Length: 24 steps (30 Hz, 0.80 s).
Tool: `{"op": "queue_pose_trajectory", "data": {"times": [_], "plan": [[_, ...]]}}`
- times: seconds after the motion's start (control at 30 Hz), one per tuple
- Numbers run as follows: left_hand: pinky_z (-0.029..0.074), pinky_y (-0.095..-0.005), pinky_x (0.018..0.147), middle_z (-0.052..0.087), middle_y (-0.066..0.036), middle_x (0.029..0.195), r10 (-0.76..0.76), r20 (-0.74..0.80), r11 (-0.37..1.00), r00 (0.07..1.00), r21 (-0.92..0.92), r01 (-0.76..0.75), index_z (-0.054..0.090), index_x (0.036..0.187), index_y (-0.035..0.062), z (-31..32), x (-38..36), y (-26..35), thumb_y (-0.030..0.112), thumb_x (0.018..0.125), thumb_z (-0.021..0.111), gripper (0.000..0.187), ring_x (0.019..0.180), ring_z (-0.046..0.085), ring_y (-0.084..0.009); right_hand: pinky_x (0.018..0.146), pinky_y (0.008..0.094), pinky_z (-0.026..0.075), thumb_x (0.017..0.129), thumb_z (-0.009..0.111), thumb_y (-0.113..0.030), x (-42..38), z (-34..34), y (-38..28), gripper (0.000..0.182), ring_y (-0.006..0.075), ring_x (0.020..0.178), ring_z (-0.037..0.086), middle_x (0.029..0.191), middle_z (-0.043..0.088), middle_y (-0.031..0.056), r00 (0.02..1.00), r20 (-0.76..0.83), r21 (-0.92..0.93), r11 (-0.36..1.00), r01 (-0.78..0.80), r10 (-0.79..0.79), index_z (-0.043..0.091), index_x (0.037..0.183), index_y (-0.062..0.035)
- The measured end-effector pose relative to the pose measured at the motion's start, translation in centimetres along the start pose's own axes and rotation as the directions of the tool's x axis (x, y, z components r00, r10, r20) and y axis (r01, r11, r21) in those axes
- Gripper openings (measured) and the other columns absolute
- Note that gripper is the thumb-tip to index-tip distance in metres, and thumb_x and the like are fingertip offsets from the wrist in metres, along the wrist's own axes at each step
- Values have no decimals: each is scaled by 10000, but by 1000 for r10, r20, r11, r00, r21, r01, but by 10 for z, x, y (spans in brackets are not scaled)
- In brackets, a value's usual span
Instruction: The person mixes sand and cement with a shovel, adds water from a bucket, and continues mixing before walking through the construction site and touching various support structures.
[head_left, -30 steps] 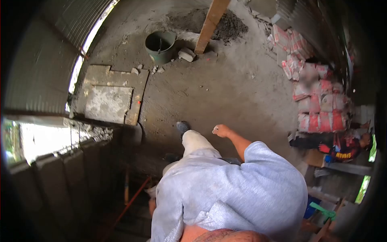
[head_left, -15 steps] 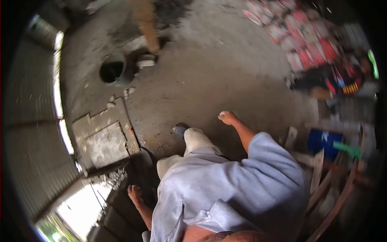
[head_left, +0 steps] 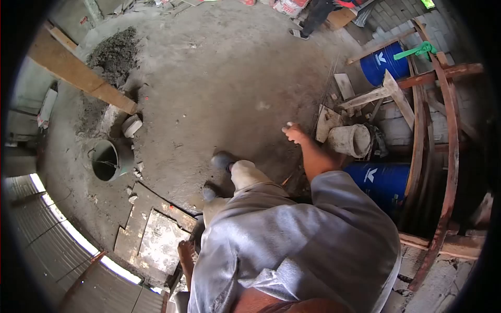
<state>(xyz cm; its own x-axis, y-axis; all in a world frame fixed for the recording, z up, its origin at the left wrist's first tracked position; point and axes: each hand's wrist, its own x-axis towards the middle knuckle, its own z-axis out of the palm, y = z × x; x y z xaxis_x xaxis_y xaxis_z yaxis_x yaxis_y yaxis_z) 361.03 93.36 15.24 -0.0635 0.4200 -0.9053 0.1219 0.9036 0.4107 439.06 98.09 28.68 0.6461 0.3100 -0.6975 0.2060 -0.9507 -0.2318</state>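
Note:
My right hand (head_left: 295,133) is out over the concrete floor (head_left: 224,94), right of my shoes. Its fingers are curled together, with a small whitish bit at the fingertips that is too small to name. My left hand (head_left: 186,251) hangs low beside my body, near the pale slab (head_left: 159,240), its fingers loosely apart and nothing seen in them. Part of that hand lies in shadow by my shirt.
A bucket (head_left: 106,160) and a block (head_left: 132,125) stand at left by a slanted wooden post (head_left: 78,68). Blue drums (head_left: 385,63), a whitish bucket (head_left: 349,141) and timber framing (head_left: 450,135) are at right. Another person's legs (head_left: 316,19) show at the top.
The view has turned, bringing the drums and timber more fully into sight at right and moving the bucket and post leftward. A second shoe of mine now shows; my right hand remains curled.

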Motion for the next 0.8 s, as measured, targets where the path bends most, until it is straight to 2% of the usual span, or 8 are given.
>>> {"op": "queue_pose_trajectory", "data": {"times": [0.07,0.17,0.3,0.37,0.5,0.57,0.6,0.8], "plan": [[441,-314,433,588,-81,773,-53,-35,996,998,-73,50,529,1156,127,-12,-11,8,153,882,542,276,596,576,-189,563,370,483,936,578,-312,2,-6,1,653,168,718,621,968,682,55,1000,10,93,996,-9,8,283,1494,-144],[432,-302,479,593,-77,912,139,-197,990,971,33,-135,386,1367,52,-32,-23,32,151,868,549,534,692,594,-208,503,332,434,930,585,-291,-7,-19,-41,687,133,664,575,858,646,32,997,37,179,982,59,-67,244,1508,-144],[423,-296,491,591,-74,904,189,-263,981,946,20,-190,355,1389,28,-28,-44,55,155,861,553,578,687,584,-206,455,295,378,925,581,-270,-17,-39,-116,694,107,571,503,778,594,3,967,55,262,938,227,-249,233,1512,-146],[404,-289,476,589,-71,912,203,-310,976,929,-11,-217,345,1393,39,-19,-51,51,172,857,567,595,659,559,-195,444,277,363,917,577,-251,-4,-45,-152,699,103,565,487,777,591,-1,937,47,166,928,333,-345,229,1512,-136],[449,-307,467,616,-104,945,157,-279,985,947,-26,-171,347,1378,34,21,-54,17,178,872,583,577,636,584,-201,451,261,363,911,573,-235,5,-72,-203,706,101,587,497,782,591,-3,879,66,180,873,454,-471,222,1513,-126],[476,-331,459,605,-89,842,125,-234,992,964,33,-121,407,1320,34,60,-64,-4,167,883,567,483,630,591,-187,457,248,366,904,582,-236,16,-84,-206,719,109,599,519,813,618,6,849,51,197,838,508,-527,217,1514,-125],[467,-319,426,578,-69,725,55,-140,990,989,-119,-72,443,1288,45,76,-69,-11,160,882,560,439,594,595,-176,457,254,382,905,583,-245,30,-90,-202,729,126,625,565,882,660,33,836,87,249,825,508,-541,205,1516,-126],[433,-303,410,552,-58,694,83,5,971,997,223,-82,457,1237,52,173,-67,-33,173,876,569,397,562,561,-163,551,329,467,917,577,-257,79,-141,-156,730,179,758,650,1021,691,92,930,119,244,919,311,-347,184,1519,-133]]}}
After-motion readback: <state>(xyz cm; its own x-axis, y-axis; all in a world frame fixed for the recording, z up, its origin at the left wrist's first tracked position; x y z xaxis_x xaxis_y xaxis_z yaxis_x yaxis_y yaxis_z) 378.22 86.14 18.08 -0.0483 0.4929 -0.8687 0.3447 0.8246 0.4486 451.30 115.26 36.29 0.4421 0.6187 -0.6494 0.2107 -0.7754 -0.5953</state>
